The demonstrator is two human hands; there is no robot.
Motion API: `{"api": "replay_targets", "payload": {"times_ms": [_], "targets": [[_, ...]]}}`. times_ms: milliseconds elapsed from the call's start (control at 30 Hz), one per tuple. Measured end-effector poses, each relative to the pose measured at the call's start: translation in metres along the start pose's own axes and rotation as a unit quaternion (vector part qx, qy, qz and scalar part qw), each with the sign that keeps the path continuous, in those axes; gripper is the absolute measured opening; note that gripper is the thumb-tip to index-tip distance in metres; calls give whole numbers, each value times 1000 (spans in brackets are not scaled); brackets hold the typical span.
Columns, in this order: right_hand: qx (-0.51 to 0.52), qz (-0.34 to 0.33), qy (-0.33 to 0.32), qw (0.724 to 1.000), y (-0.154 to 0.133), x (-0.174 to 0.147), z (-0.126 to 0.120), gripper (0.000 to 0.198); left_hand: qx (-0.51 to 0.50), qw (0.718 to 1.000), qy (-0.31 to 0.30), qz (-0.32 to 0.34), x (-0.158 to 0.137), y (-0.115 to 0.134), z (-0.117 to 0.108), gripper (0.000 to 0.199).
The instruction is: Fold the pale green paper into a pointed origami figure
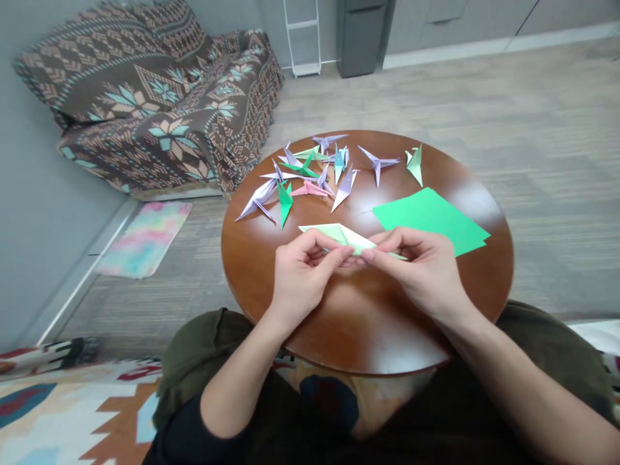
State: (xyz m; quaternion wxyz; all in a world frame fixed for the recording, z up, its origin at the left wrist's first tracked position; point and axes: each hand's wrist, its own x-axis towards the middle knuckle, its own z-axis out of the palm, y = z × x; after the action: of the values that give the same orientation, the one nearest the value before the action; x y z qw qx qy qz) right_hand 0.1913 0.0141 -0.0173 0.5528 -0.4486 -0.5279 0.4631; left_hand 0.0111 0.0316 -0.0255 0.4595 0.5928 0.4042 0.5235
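A partly folded sheet of pale green origami paper [341, 233] is pinched between both hands above the front half of the round table. My left hand [310, 261] grips its near edge with thumb and fingers. On the other side my right hand [419, 261] pinches the same edge, the two thumbs close together. A pointed end of the paper sticks out to the left and a thin tip shows by my right fingers. Part of the lower paper is hidden behind the fingers.
Several folded paper cranes in purple, green, pink and blue, such as a purple crane [378, 164], lie toward the back of the brown table [358, 323]. Green paper sheets [431, 216] lie at the right. A patterned sofa [169, 110] stands beyond, left.
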Motion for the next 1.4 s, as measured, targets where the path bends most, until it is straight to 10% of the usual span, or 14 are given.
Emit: {"api": "replay_targets", "payload": {"times_ms": [667, 1133, 1400], "targets": [[29, 59, -33, 997, 3, 2, -2, 29, 102, 989, 5, 108, 3, -8, -7, 14], [-26, -22, -19, 999, 3, -5, 4, 15, 14, 999, 50, 13, -1, -3, 4, 32], [-196, -78, -41, 977, 0, 3, -14, 4, 261, 949, 104, 143, 15, -2, -25, 48]]}}
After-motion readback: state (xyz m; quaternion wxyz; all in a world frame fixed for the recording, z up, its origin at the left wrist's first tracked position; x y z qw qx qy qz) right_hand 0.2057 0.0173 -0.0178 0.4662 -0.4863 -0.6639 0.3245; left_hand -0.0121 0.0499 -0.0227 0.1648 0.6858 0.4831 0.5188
